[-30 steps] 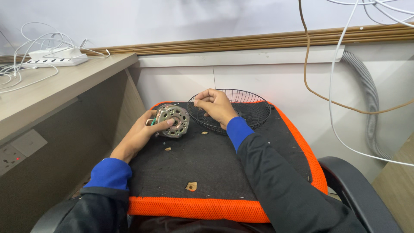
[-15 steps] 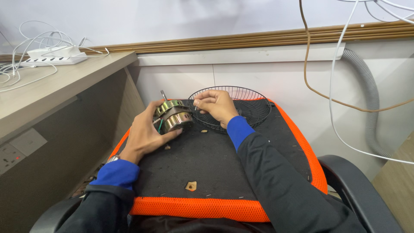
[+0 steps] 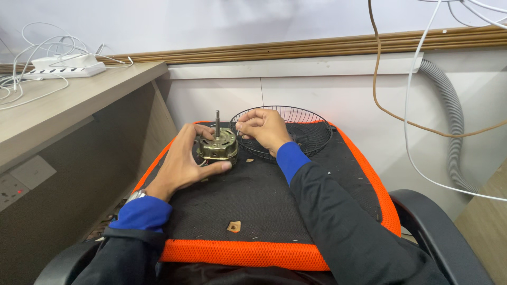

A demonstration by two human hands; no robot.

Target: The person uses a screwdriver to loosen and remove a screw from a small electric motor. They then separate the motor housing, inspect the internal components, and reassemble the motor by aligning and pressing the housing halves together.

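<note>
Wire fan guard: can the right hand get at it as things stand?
Probably yes. The right hand lies at the near rim of the wire fan guard, with nothing between; the left hand grips the motor.

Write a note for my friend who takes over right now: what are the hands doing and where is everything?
Left hand: wrapped around the brass-coloured fan motor, which stands with its shaft pointing up on the black and orange chair seat.
Right hand: curled, fingertips pinched beside the motor's top; whether it holds anything is hidden.
Black wire fan guard: lies on the seat behind the right hand.
Done: motor stood upright.
Left: motor and guard are separate, nothing joined.
</note>
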